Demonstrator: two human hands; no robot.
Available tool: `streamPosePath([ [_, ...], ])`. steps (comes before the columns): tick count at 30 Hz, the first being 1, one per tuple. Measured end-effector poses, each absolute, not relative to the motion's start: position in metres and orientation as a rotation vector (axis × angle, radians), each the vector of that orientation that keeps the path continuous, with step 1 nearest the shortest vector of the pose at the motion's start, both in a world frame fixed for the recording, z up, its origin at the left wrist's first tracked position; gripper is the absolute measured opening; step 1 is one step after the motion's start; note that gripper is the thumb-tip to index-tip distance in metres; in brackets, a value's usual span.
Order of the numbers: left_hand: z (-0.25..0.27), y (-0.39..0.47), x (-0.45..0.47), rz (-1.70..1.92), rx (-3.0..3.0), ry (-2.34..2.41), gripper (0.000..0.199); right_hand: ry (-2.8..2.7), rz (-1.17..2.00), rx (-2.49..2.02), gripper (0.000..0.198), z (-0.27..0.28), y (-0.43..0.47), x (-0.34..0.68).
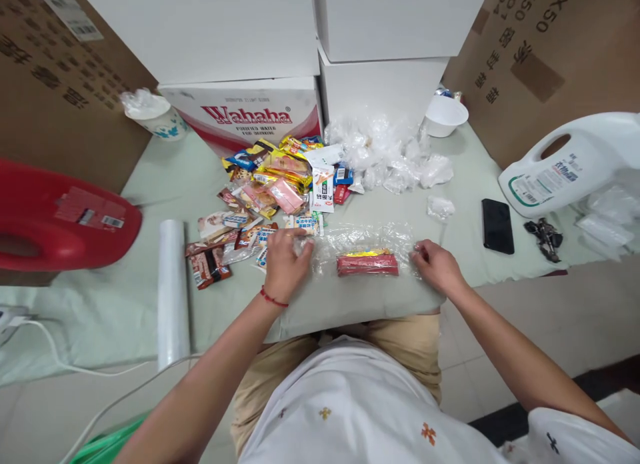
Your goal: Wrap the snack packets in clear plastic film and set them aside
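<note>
A sheet of clear plastic film point(330, 241) lies spread on the cloth in front of me. On it rest a red-wrapped snack packet point(367, 265) and a yellow-wrapped one point(369, 253), side by side, with film partly over them. My left hand point(286, 267), a red cord on its wrist, is at the film's left edge with thumb and forefinger apart. At the film's right edge, my right hand point(436, 267) has its fingertips pinched on the film. A heap of wrapped snacks point(265, 191) lies just beyond my left hand.
Crumpled plastic bundles point(385, 154) lie before the white boxes point(383, 91). A roll of film point(173, 291) and a red jug point(70, 214) stand left. To the right are a black phone point(497, 226), dark crumpled wrappers point(544, 239), a white detergent bottle point(570, 161) and a white bowl point(445, 115).
</note>
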State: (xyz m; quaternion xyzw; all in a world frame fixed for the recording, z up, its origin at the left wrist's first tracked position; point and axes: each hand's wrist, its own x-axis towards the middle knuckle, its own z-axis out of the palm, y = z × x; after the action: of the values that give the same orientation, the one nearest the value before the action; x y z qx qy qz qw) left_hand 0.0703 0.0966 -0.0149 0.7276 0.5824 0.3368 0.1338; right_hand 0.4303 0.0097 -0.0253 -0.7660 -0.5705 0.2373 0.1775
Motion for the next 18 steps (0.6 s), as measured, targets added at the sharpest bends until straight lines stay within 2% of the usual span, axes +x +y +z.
streamPosePath([
  [3,0.004,0.081,0.067,1.292,2.141,1.777,0.017,-1.744,0.465,-2.213,0.036,-0.018,0.015,0.433],
  [5,0.016,0.061,0.072,1.396,2.239,1.676,0.021,-1.804,0.321,-2.112,0.041,-0.007,0.028,0.432],
  [6,0.019,0.051,0.078,1.328,2.362,1.538,0.023,-1.852,0.268,-2.044,0.041,-0.002,0.038,0.428],
  [9,0.015,0.027,0.109,0.809,2.631,1.069,0.037,-2.096,0.288,-1.865,0.038,0.007,0.076,0.405],
  [13,-0.01,0.032,0.141,0.516,2.6,1.111,0.043,-2.446,0.449,-1.793,0.046,0.004,0.123,0.366],
  [18,-0.022,0.051,0.141,0.45,2.531,1.134,0.041,-2.625,0.827,-1.608,0.017,0.014,0.151,0.359],
])
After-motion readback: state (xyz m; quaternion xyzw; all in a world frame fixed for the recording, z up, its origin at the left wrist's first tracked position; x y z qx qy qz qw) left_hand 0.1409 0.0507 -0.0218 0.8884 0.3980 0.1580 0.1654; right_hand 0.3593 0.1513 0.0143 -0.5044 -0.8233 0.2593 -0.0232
